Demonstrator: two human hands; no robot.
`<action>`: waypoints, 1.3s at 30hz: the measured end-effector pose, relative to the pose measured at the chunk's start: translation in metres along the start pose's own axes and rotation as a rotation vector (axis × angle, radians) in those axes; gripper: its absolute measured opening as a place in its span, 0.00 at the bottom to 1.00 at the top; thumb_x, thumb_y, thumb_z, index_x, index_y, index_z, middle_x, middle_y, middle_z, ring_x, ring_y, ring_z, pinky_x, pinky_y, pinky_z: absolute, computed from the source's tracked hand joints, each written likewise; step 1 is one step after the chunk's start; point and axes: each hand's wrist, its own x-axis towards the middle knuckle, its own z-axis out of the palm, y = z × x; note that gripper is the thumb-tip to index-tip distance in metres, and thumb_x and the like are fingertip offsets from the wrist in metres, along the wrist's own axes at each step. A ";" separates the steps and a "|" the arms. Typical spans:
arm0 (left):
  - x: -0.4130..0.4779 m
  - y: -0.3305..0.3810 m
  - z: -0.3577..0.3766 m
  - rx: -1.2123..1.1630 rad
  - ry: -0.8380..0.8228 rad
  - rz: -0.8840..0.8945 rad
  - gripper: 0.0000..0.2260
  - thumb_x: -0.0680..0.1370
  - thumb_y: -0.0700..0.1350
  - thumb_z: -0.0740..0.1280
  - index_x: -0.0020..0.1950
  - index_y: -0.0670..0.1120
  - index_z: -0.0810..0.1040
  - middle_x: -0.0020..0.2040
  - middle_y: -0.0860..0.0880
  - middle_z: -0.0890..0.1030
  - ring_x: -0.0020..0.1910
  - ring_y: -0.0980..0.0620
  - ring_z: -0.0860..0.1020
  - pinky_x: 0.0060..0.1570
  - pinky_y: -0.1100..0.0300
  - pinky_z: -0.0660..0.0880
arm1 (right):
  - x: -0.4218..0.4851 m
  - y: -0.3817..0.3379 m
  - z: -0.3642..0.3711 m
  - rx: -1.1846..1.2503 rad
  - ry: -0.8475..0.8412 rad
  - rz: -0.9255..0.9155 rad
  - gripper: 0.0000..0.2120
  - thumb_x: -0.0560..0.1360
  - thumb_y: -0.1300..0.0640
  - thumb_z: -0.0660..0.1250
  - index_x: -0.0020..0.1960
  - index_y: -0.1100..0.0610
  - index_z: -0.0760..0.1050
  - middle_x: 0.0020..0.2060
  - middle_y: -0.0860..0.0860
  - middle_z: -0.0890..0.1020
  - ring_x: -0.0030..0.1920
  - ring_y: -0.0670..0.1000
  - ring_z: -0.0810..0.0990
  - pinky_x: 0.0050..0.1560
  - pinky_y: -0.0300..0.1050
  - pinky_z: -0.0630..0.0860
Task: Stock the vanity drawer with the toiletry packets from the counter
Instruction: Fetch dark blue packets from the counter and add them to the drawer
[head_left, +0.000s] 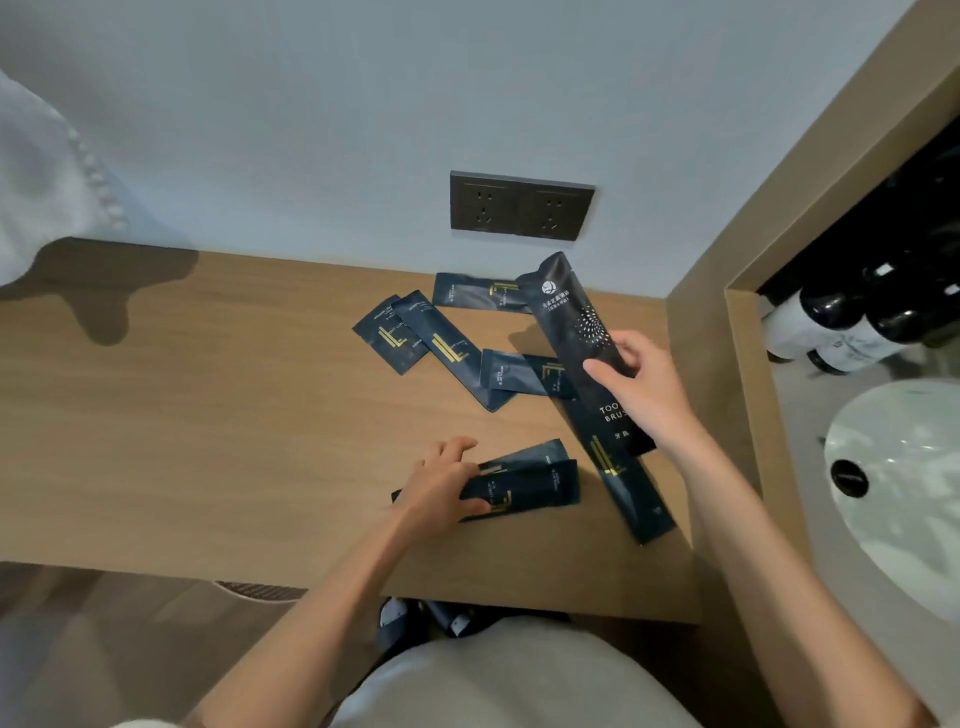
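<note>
Packets (447, 348) seem light, flimsy, slick — right hand (639, 384) pinches the toothbrush packet (571, 312) mid-length; left hand (441, 488) grips a near stack (530, 483) endwise.

Packets (441, 343) scattered on counter (208, 415), outlet (521, 206) behind, sink (904, 483) right

Pale blue-grey wall (311, 104), dark plate (521, 206) with 2 sockets just above a light wooden worktop (208, 415), wooden side panel (696, 322) at right, white basin (904, 519) with dark drain (848, 478) beyond, dark bottles (841, 317) behind it, white towel (47, 171) at left
</note>
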 end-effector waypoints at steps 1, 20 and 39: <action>0.002 0.002 0.004 0.030 0.024 0.001 0.19 0.74 0.53 0.69 0.62 0.46 0.76 0.75 0.47 0.59 0.71 0.45 0.59 0.65 0.47 0.65 | -0.006 0.006 -0.003 0.023 0.007 0.023 0.13 0.75 0.60 0.69 0.58 0.53 0.75 0.51 0.45 0.83 0.51 0.43 0.81 0.50 0.42 0.79; -0.022 0.003 0.006 -0.362 0.226 -0.093 0.15 0.74 0.48 0.70 0.54 0.47 0.67 0.48 0.47 0.77 0.48 0.44 0.77 0.45 0.51 0.74 | -0.079 0.021 -0.014 0.194 0.091 0.140 0.11 0.76 0.61 0.68 0.57 0.52 0.75 0.51 0.46 0.83 0.50 0.45 0.83 0.45 0.40 0.78; -0.194 0.087 -0.016 -0.665 0.328 0.471 0.12 0.78 0.41 0.65 0.58 0.53 0.79 0.55 0.61 0.77 0.58 0.62 0.73 0.54 0.77 0.67 | -0.326 0.014 0.021 0.407 0.352 0.098 0.13 0.76 0.66 0.66 0.58 0.56 0.73 0.49 0.50 0.85 0.42 0.43 0.84 0.41 0.36 0.78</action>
